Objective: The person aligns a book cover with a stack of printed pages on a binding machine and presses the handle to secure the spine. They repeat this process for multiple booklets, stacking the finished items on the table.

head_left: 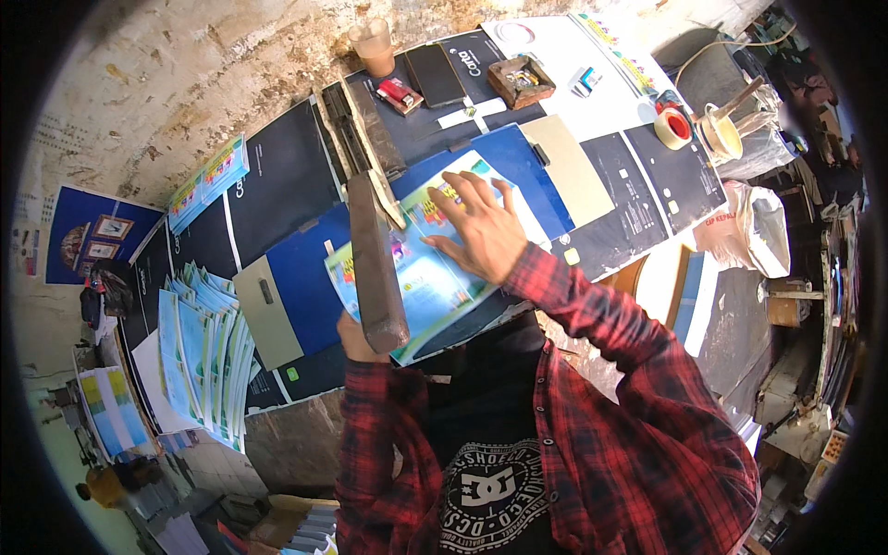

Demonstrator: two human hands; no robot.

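A colourful printed booklet (435, 287), light blue with green and yellow, lies partly over blue boards (310, 268) on the black-covered worktable. My right hand (476, 227) rests on its upper right part, fingers spread and slightly bent. At the booklet's lower left edge is my left hand (357, 339), its fingers hidden by a long brown bar (374, 268) and the paper. That bar slants across the booklet's left part, its thick end towards me. Its far end meets a wooden-sided device (351, 134).
A fanned stack of printed sheets (203, 342) lies at left, another small stack (208, 185) by the wall. Along the back stand a cup (372, 46), a phone (435, 76) and a wooden box (521, 81). Red tape (673, 128) and a glue pot (721, 137) sit at far right.
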